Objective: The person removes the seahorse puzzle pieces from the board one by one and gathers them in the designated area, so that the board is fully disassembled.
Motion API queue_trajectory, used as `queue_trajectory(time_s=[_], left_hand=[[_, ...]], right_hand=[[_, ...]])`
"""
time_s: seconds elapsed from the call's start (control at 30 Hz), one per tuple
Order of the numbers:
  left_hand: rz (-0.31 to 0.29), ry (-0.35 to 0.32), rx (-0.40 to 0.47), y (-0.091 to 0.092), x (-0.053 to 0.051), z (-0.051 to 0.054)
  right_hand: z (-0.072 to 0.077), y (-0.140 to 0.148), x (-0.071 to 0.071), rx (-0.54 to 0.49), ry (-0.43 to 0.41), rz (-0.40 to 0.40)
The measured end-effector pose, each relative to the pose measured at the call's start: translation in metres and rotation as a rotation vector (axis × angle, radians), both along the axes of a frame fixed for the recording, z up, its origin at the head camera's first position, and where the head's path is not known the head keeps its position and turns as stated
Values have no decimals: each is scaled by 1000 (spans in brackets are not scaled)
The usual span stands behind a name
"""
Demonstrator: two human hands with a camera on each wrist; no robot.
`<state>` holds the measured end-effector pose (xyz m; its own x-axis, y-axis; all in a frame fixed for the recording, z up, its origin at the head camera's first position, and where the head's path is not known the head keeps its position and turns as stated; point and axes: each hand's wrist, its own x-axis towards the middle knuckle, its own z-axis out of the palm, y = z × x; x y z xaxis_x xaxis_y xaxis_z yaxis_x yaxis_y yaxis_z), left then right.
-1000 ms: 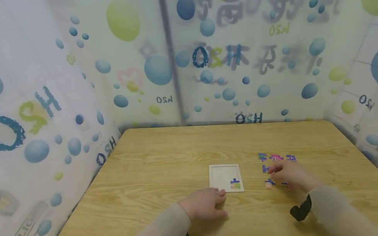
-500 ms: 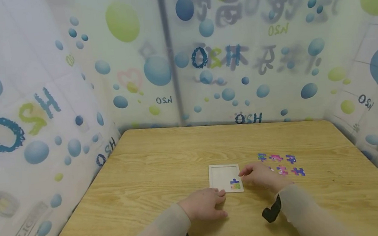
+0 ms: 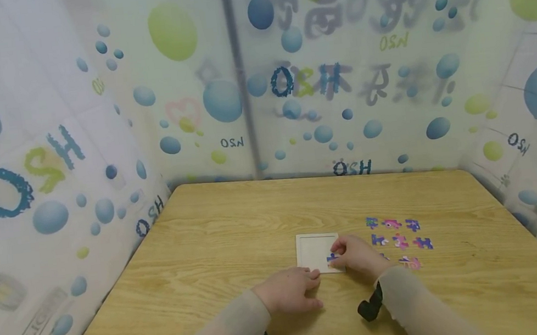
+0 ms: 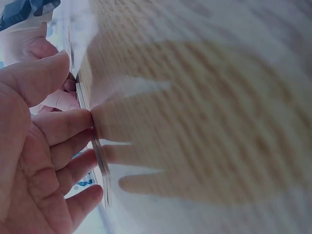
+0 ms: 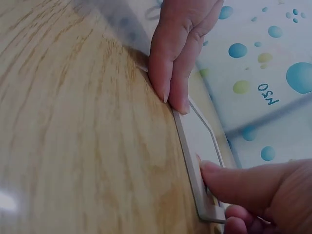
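A white square puzzle tray (image 3: pixel 311 248) lies on the wooden table. In its near right corner sits a blue and yellowish jigsaw piece (image 3: pixel 331 258), partly covered by my right hand (image 3: pixel 358 257). My right thumb and forefinger pinch this piece; in the right wrist view the thumb (image 5: pixel 243 184) is on it, just inside the tray rim (image 5: pixel 187 153). My left hand (image 3: pixel 290 291) rests at the tray's near left edge. Its fingers are relaxed and spread, with fingertips touching the rim, as the left wrist view shows along the tray edge (image 4: pixel 103 178).
Several loose jigsaw pieces (image 3: pixel 400 241) in blue, pink and purple lie in rows right of the tray; one is partly hidden behind my right hand. The wooden tabletop (image 3: pixel 235 226) meets printed curtains (image 3: pixel 208 163) at the back and sides.
My right hand has moved left from the loose pieces to the tray's near right corner, onto the piece there. My left hand has stayed at the tray edge.
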<state>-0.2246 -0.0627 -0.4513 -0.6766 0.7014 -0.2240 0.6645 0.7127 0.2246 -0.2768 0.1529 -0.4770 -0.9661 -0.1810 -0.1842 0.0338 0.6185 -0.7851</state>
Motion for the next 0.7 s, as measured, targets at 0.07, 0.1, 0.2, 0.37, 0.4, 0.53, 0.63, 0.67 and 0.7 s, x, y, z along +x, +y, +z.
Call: queue_trajectory(time_s=[0.07, 0.1, 0.2, 0.37, 0.4, 0.53, 0.63, 0.67, 0.7], left_hand=[[3, -2, 2, 0, 0, 0], [-1, 1, 4, 0, 0, -1], [-4, 2, 8, 0, 0, -1], [-2, -7, 11, 0, 0, 0], [-1, -6, 11, 0, 1, 0], [2, -2, 10, 0, 1, 1], [3, -4, 9, 0, 2, 1], [3, -5, 8, 0, 2, 2], [4, -5, 8, 0, 2, 2]], right_hand=[[-1, 0, 0, 12, 6, 1], [0, 0, 0, 20, 8, 5], [1, -1, 0, 25, -3, 0], [1, -2, 1, 38, -6, -2], [1, -2, 1, 40, -6, -1], [0, -1, 1, 49, 1, 9], [0, -1, 1, 51, -1, 15], [0, -1, 1, 52, -1, 17], [0, -1, 1, 51, -2, 18]])
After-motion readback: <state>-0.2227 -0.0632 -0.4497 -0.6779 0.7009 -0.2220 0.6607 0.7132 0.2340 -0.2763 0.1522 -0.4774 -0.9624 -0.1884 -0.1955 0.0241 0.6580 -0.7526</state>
